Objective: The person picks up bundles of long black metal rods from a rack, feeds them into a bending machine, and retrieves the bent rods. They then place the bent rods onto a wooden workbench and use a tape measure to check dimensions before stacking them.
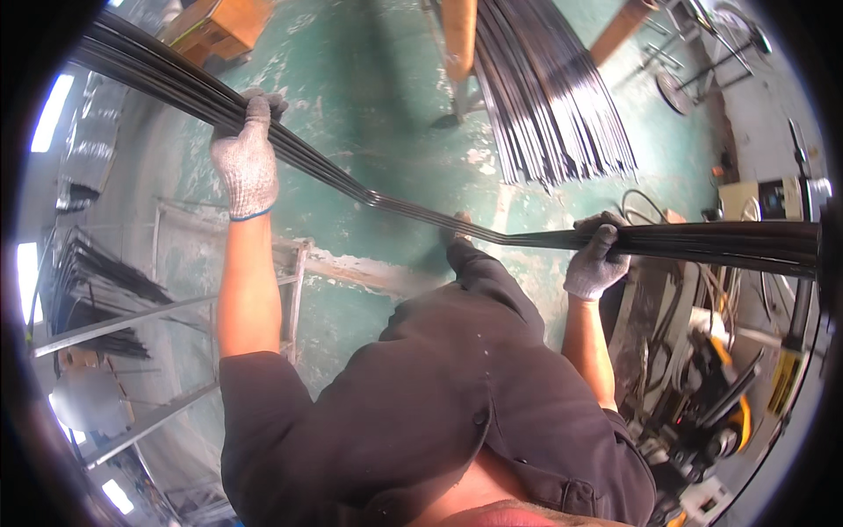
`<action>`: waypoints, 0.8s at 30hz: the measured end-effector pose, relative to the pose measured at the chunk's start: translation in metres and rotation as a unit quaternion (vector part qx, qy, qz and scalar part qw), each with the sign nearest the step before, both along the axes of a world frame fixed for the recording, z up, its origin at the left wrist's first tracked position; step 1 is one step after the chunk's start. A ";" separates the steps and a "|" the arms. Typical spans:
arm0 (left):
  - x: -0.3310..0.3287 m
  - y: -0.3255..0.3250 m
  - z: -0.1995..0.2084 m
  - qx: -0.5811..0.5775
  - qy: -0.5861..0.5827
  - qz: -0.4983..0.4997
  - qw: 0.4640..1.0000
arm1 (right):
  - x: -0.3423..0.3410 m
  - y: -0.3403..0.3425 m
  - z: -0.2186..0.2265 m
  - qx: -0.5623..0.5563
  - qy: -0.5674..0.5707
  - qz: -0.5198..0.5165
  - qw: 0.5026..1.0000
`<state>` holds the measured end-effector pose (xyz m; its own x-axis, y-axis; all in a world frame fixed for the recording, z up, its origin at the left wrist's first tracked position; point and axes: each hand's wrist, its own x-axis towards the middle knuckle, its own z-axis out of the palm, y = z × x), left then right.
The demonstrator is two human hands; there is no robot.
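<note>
A bundle of long dark metal rods (395, 204) spans the view from the upper left to the right edge. Two bends show in its middle stretch, between my hands. My left hand (248, 158), in a pale knit glove with a blue cuff edge, wraps round the bundle on the left. Over on the right, my right hand (597, 259) grips the same bundle in a greyish glove, its thumb on the near side. Both arms are stretched well apart and hold the rods above the floor. The far ends of the bundle run out of view.
More long metal rods (553, 97) lie side by side ahead, resting between orange posts (458, 39). A metal frame (299, 299) stands at left, near another stack of dark rods (105, 290). Machinery with yellow parts (729, 413) is at lower right. A wooden box (219, 26) sits far left.
</note>
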<state>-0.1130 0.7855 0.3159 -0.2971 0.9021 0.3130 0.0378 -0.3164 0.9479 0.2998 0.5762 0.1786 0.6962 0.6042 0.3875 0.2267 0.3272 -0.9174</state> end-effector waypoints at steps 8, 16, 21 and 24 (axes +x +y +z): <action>-0.099 0.103 0.017 -0.021 0.056 0.155 0.986 | -0.080 0.216 -0.026 -0.042 0.096 0.140 0.985; -0.221 0.200 -0.044 -0.004 0.003 0.225 0.974 | -0.179 0.406 -0.043 -0.065 0.008 0.193 0.979; -0.286 0.309 -0.080 -0.037 -0.015 0.219 0.975 | -0.255 0.515 -0.057 -0.089 -0.007 0.156 0.984; -0.338 0.369 -0.093 -0.041 -0.006 0.191 0.981 | -0.289 0.566 -0.067 -0.053 0.024 0.151 0.987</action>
<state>-0.4507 1.1543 0.2230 -0.6216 0.7461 0.2385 0.1269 -0.2045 0.9706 0.0110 1.1426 0.1114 0.4945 0.8225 0.2812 0.0882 0.2744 -0.9576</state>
